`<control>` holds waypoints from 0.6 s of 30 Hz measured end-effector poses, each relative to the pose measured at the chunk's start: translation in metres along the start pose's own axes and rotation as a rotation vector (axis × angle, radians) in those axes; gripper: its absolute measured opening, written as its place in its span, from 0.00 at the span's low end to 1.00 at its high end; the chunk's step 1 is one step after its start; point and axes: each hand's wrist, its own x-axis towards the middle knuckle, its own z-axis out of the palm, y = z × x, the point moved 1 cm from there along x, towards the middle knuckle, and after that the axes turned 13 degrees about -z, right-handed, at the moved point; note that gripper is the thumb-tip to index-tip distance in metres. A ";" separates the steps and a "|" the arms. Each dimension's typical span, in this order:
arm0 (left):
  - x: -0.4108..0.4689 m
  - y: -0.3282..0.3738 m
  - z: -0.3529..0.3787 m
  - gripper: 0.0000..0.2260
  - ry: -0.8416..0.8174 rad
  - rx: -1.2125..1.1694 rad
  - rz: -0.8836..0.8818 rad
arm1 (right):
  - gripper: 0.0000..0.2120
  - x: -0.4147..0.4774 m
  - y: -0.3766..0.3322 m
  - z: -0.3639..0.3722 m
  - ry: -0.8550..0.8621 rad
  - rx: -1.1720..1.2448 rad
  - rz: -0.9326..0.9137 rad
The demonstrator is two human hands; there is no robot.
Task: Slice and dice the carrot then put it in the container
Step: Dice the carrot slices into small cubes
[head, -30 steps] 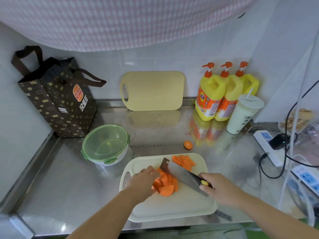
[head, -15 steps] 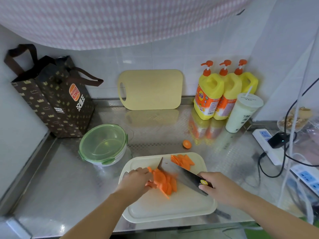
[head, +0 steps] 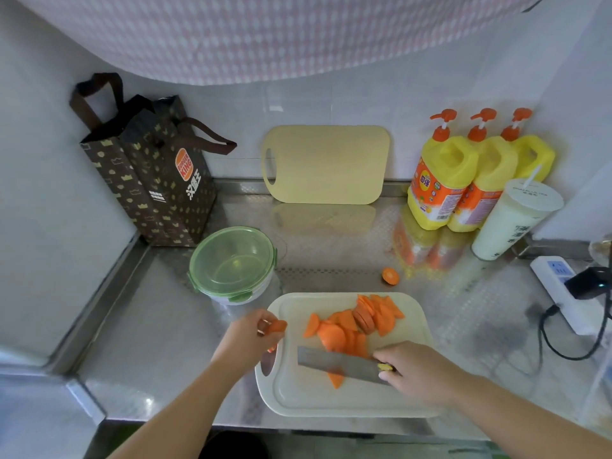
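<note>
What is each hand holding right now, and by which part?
The left hand pinches a carrot piece by one end, between its fingertips. The right hand grips the knife by its handle.

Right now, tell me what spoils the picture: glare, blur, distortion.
Head view: the steel counter mirrors the yellow bottles and the leaning beige board; the left hand pinching a carrot piece is slightly smeared; the knife in the right hand shows no glare; the wide lens bows the walls and counter edge.
</note>
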 end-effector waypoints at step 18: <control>-0.005 -0.031 0.014 0.05 -0.023 -0.121 -0.183 | 0.15 0.009 -0.018 0.015 -0.025 0.108 0.014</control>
